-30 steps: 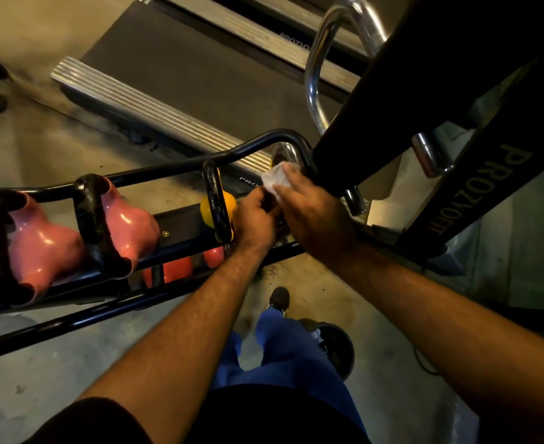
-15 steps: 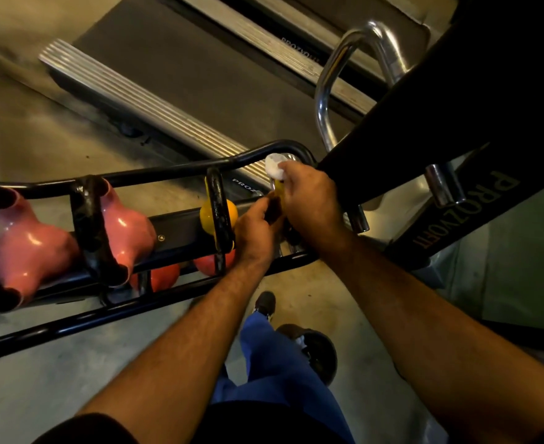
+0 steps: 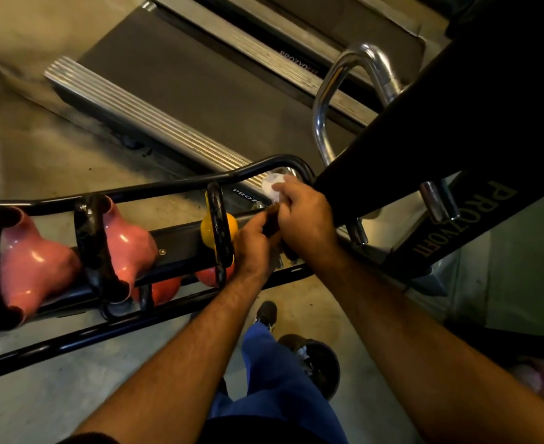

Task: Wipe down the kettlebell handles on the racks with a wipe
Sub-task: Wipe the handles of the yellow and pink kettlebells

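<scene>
Right hand [image 3: 305, 216] is pinching the white wipe [image 3: 272, 184] at the rack's [image 3: 174, 186] far right end, rubbing a mostly hidden kettlebell handle. Left hand [image 3: 254, 245] is curling around something dark, steadying. Best wrapping the wipe fully round the handle. Rack is holding pink kettlebells [image 3: 33, 267] and a yellow kettlebell [image 3: 207, 230].

Handle [image 3: 272, 219] hidden (behind hands [image 3: 305, 216]).

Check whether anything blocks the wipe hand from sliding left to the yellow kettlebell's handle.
The left hand does. It grips something dark right beside the yellow kettlebell's handle, between it and the right hand holding the wipe. Nothing else visible intervenes.
</scene>
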